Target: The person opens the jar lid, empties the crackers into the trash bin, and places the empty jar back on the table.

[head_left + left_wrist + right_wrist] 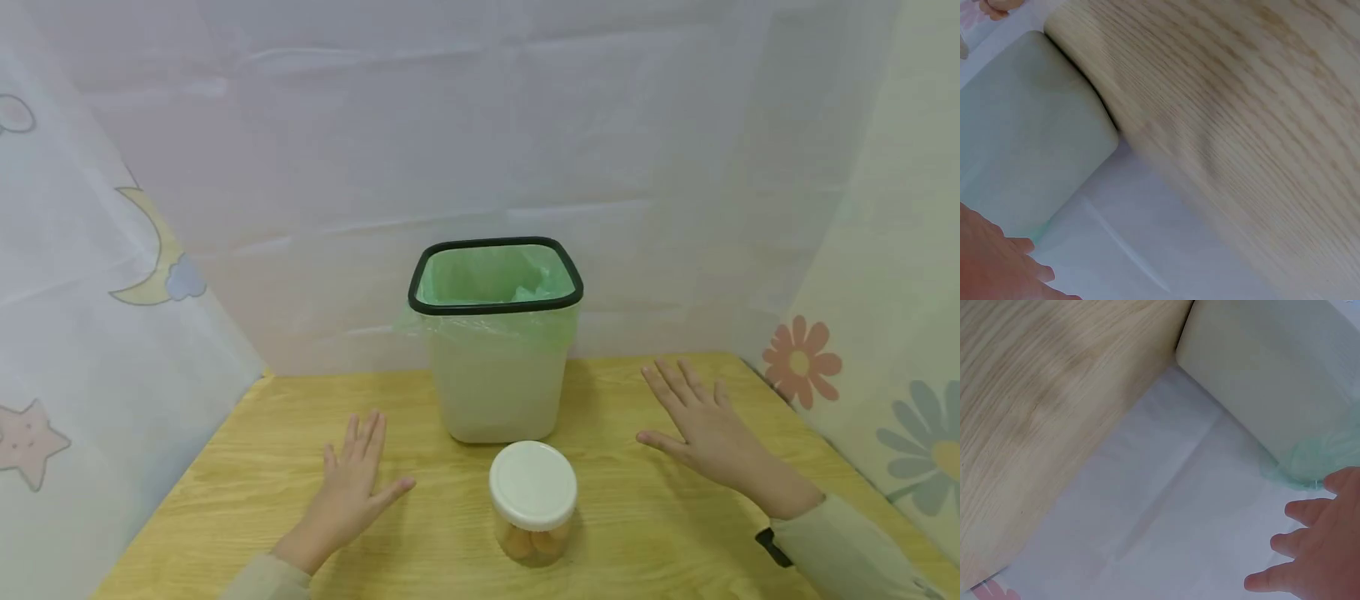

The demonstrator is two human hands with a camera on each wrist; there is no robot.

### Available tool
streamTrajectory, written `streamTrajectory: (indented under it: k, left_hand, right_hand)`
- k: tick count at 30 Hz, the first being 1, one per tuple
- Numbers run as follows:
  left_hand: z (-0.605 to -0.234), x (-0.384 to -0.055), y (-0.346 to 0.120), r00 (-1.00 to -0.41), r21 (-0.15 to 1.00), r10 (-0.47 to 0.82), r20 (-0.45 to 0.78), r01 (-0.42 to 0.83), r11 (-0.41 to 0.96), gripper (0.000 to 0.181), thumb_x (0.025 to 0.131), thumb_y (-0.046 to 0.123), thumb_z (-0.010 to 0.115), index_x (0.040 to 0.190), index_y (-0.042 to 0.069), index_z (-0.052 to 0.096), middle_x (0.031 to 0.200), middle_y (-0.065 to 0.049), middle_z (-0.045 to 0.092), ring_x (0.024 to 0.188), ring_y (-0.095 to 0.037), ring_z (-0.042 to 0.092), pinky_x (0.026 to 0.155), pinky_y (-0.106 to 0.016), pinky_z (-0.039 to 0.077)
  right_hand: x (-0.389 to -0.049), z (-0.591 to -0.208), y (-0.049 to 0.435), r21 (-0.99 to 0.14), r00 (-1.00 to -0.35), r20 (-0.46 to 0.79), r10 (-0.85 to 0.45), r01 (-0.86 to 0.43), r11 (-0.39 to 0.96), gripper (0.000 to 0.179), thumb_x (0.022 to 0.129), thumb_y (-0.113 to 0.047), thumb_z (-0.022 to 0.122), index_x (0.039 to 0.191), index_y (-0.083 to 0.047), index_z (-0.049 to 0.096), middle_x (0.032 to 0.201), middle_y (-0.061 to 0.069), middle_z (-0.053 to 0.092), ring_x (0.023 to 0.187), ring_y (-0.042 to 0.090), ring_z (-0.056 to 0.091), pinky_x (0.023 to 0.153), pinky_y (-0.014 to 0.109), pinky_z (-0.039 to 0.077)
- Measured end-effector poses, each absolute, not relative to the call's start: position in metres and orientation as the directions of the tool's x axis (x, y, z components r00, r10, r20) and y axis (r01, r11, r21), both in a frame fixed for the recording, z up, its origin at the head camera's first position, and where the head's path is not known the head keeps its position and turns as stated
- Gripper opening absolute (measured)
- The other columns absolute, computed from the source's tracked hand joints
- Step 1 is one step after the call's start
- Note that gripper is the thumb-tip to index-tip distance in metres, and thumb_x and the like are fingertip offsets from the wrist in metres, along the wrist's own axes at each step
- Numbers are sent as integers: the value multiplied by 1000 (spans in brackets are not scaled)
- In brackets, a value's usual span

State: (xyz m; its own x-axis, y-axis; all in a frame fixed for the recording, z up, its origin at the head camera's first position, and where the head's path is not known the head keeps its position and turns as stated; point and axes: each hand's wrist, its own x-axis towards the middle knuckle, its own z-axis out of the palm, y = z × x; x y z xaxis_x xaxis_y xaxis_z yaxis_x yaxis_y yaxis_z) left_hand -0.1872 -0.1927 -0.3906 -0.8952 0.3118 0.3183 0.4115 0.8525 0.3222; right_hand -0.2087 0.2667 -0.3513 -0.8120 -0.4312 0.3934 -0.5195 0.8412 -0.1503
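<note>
My left hand, fingers straight and thumb spread, hovers over or rests on the table's left half; contact cannot be told. On the right side, my right hand has its fingers spread and holds nothing. Between the hands stands a clear jar with a white lid, upright, with orange-brown pieces inside. Behind the jar is a whitish trash bin with a black rim and a green bag lining it. Both wrist views show the bin's side, and neither hand touches it.
The yellow wood-grain table ends at a pale cloth backdrop just behind the bin. Patterned cloths hang at both sides, with a moon on the left and a red flower on the right.
</note>
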Motion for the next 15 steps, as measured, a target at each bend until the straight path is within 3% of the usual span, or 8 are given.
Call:
streamTrajectory:
  k: [7, 15]
  left_hand:
    - [-392, -187, -187, -889, 302, 343, 303, 431, 850, 89, 94, 51, 55, 151, -7, 17, 157, -26, 13, 142, -49, 2, 97, -80, 7]
    - [-391, -184, -183, -892, 365, 375, 254, 447, 817, 89, 96, 45, 57, 152, -7, 10, 157, -27, 8, 143, -47, -2, 97, -80, 1]
  right_hand:
    - [-207, -352, 266, -127, -794, 418, -441, -532, 837, 90, 94, -46, 60, 157, -15, 4, 160, 22, 6, 144, 44, -1, 101, 77, 1]
    - [-203, -352, 260, -155, -789, 422, -446, -548, 822, 90, 93, -45, 62, 157, -15, 7, 158, 25, 12, 143, 48, 6, 98, 79, 6]
